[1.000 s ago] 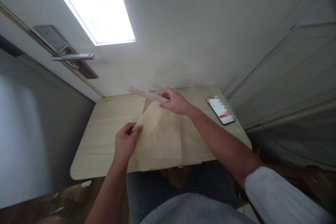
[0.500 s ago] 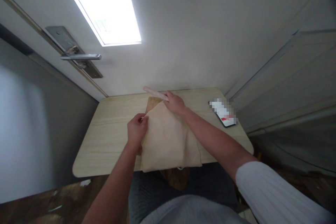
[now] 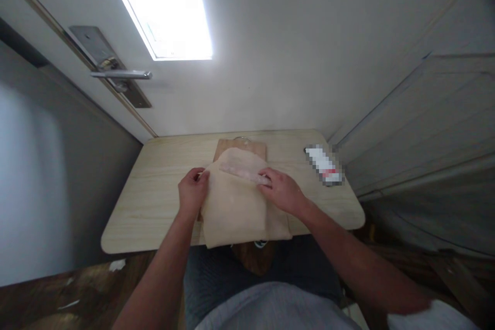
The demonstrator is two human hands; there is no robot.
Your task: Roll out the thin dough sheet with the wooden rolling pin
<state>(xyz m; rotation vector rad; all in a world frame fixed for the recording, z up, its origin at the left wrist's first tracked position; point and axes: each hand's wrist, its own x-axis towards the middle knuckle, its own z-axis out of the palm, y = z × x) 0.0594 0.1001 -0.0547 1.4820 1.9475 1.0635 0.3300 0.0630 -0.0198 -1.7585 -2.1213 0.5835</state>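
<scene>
A wide, thin sheet of pale dough (image 3: 235, 211) lies over a wooden cutting board (image 3: 224, 148) and droops past the table's front edge. My left hand (image 3: 192, 191) pinches the sheet's left edge between thumb and fingers. On top of the dough, toward its far part, rests a pale, floury rolling pin (image 3: 243, 171), slanting down to the right. My right hand (image 3: 284, 191) grips its right end. Most of the board is hidden under the dough; its far edge and metal ring (image 3: 242, 138) show.
The light wooden table (image 3: 154, 191) stands against a white door with a metal handle (image 3: 124, 75) and a bright window pane. A phone (image 3: 325, 165) with a blurred screen lies at the table's right. Walls close in on both sides.
My right hand has come nearer and to the right, bringing the rolling pin from beyond the board onto the dough. My left hand still pinches the left edge.
</scene>
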